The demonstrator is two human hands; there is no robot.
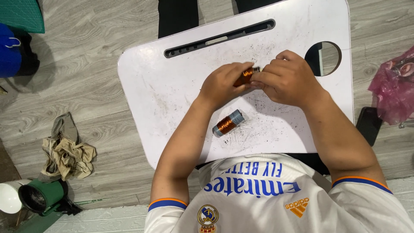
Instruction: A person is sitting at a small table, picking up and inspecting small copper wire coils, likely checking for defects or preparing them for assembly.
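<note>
Copper-coloured wire wound on a small spool (pixel 246 75) is held between the person's two hands above the middle of a white lap tray (pixel 172 86). The left hand (pixel 222 84) is curled around the near end of the spool, fingers closed on the winding; the right hand (pixel 288 78) is closed over the far end, its fingertips pinching at a grey tip that just shows between the hands. Both hands grip the same spool, so neither is free.

A second spool (pixel 228 123), copper winding between grey end caps, lies on its side on the tray, near the person's body and apart from both hands.

Handling, as a judgement: each spool looks small, rigid and fairly dense for its size. Being round, it would roll if set down on its side. The fine wire is likely easy to nick or unwind, so the grey end caps are the safer places to take hold.

Count: two spools, one tray, two hands. On the floor lie one crumpled cloth (pixel 67 153), one green cup (pixel 41 196) and one pink plastic bag (pixel 394 86).
</note>
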